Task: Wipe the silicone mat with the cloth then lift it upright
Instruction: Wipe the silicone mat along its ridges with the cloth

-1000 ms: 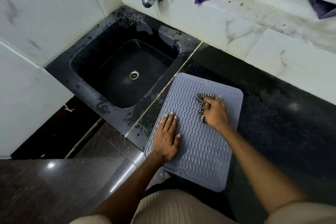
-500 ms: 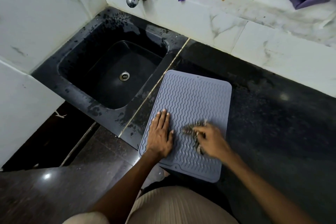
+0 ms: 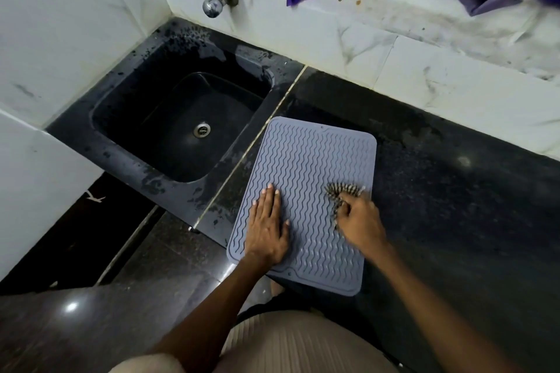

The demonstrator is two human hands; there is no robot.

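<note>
Head view: the silicone mat [image 3: 306, 179] lies flat on the black counter [image 3: 454, 206], just right of the sink [image 3: 181, 127]. The left hand [image 3: 268, 230] presses flat on it, fingers straight. The right hand [image 3: 359, 221] grips the bunched cloth [image 3: 341, 192] near the mat's right edge.

Left hand [image 3: 268, 228] flat on mat [image 3: 306, 166]; right hand [image 3: 359, 221] grips cloth [image 3: 342, 192].

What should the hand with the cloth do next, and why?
Probably sweep the cloth back across the mat toward the far end. The right hand grips it at the mat's right edge, the left hand presses the mat flat, and the mat isn't lifted yet.
</note>
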